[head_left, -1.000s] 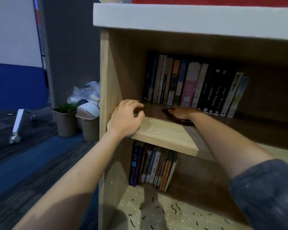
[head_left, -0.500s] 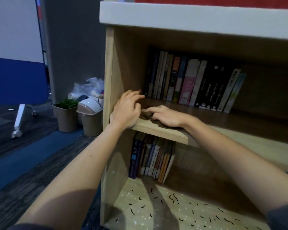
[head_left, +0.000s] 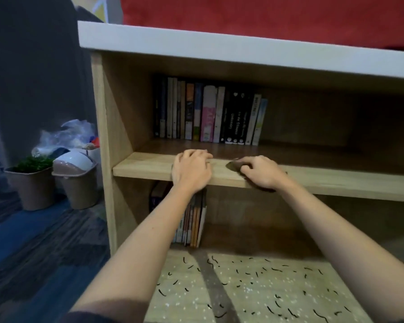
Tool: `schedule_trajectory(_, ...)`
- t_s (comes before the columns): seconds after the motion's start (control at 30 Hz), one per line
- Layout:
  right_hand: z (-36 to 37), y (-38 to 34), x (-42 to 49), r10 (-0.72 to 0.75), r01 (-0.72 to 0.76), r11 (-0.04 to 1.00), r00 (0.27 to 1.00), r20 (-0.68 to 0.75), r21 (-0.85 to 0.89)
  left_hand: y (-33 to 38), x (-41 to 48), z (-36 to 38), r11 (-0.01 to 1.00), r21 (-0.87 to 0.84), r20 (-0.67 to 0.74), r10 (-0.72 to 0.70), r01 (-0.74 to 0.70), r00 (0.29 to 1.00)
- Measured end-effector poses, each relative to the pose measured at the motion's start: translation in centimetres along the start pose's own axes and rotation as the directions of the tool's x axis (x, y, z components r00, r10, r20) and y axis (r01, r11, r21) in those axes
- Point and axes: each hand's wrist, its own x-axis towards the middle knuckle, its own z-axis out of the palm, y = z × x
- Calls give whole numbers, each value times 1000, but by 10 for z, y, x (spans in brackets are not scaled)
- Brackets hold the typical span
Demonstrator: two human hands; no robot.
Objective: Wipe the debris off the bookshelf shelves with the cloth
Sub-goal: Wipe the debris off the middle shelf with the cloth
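A wooden bookshelf stands in front of me. My right hand point(head_left: 261, 172) presses a small dark brown cloth point(head_left: 234, 165) onto the front of the middle shelf point(head_left: 145, 166); only the cloth's left edge shows past my fingers. Beside it my left hand point(head_left: 191, 170) curls over the shelf's front edge, fingers bent, holding nothing that I can see. The bottom shelf point(head_left: 254, 287) is strewn with several black strands and white specks of debris.
Upright books point(head_left: 210, 115) line the back of the middle shelf, more books point(head_left: 191, 220) stand below it. A potted plant point(head_left: 32, 180) and a lidded bin point(head_left: 76, 178) sit on the floor to the left, plastic bags point(head_left: 65, 136) behind them.
My right hand has slid the cloth to the right along the shelf's front edge. The left hand shifted right from the shelf's corner. The view pulled back, showing more of the bookshelf.
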Motion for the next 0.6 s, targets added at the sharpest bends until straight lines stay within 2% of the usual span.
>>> schedule_trajectory(0.1, 2, -14, -38, -219, 226, 973, 968, -123, 49, -6, 6, 1, 999, 47, 34, -24, 22, 999)
schedule_trajectory(0.17, -13, -2, -50, -265, 287, 942, 954, -138, 177, -5, 6, 1, 999, 42, 88, -17, 13, 996)
schedule_trajectory(0.23, -28, 24, -45, -143, 189, 954, 969, -203, 232, -4, 6, -1, 999, 41, 119, -9, 4, 993)
schedule_trajectory(0.3, -28, 46, -38, 45, 7, 976, 971, -234, 217, -2, 5, -1, 999, 42, 127, -9, 4, 992)
schedule_trajectory(0.37, -11, 43, -43, 124, -110, 991, 959, -255, 71, 6, 7, 0, 1000, 10, 125, 12, -13, 992)
schedule_trajectory(0.43, 6, 20, -58, -5, 11, 1000, 942, -336, 17, 21, 10, 4, 997, -59, 114, 46, -40, 992)
schedule_trajectory(0.5, -2, 5, -80, -128, 190, 973, 916, -379, 131, 41, 13, 9, 990, -120, 101, 86, -74, 991)
schedule_trajectory(0.53, -12, 11, -82, -122, 220, 956, 899, -421, 193, 52, 15, 12, 985, -143, 94, 108, -94, 990)
schedule_trajectory(0.6, -31, 46, -71, 11, 111, 969, 876, -483, 223, 67, 18, 17, 977, -171, 85, 146, -130, 986)
